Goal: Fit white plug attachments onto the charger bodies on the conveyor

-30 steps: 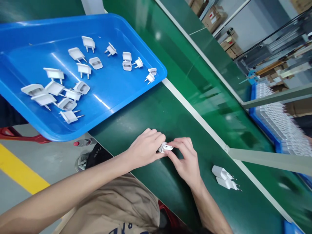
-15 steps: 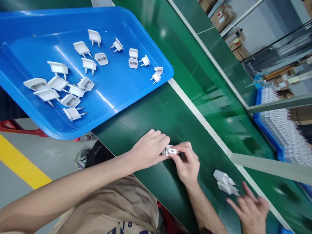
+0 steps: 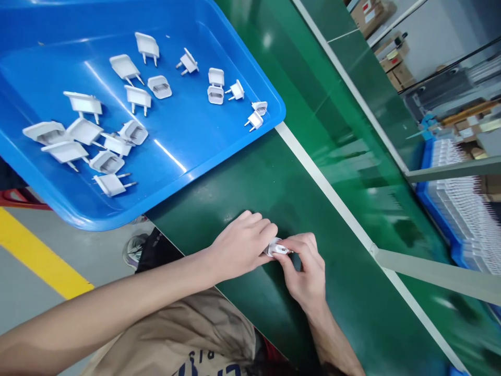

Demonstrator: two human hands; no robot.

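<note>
Both my hands meet over the green table (image 3: 250,177) near its front edge. My left hand (image 3: 240,243) and my right hand (image 3: 303,269) together pinch one small white plug part (image 3: 277,247) between their fingertips. Most of the part is hidden by my fingers. Up to the left, a blue tray (image 3: 188,141) holds several loose white plug pieces (image 3: 109,136), some with metal pins showing.
A white strip (image 3: 329,188) runs diagonally across the green surface, with a conveyor belt (image 3: 313,89) beyond it. At the far right a blue bin (image 3: 462,203) is packed with white parts. Cardboard boxes (image 3: 395,57) stand in the background. Grey floor with a yellow line (image 3: 43,256) lies to the left.
The two finished white plugs at lower right and another person's hand that reached for them are gone from view. My hands stay joined on the plug part; the view shifted slightly.
</note>
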